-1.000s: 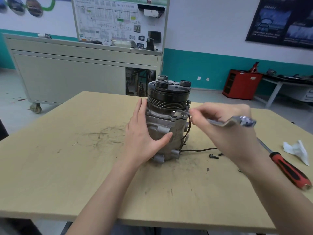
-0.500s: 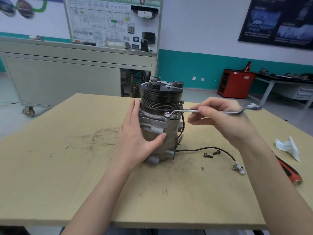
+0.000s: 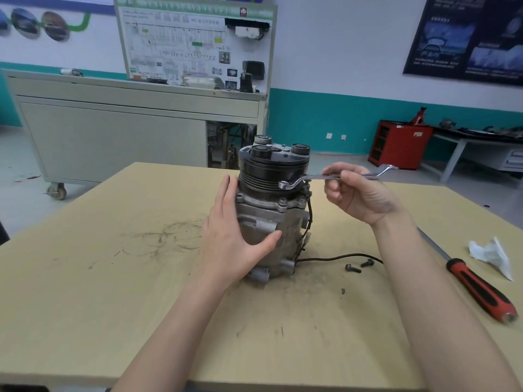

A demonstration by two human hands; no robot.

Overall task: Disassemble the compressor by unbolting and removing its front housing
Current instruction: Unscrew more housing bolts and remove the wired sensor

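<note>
Two-handed — left hand on compressor | right hand grips wrench

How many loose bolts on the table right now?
2. The first bolt lies right of the compressor base, below the black wire; the second bolt is just right of it, beside the right forearm. Others may be hidden.

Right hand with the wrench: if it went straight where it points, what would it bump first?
Probably the black pulley on the compressor; the wrench in the right hand points at it from close by, though depth is unclear.
</note>
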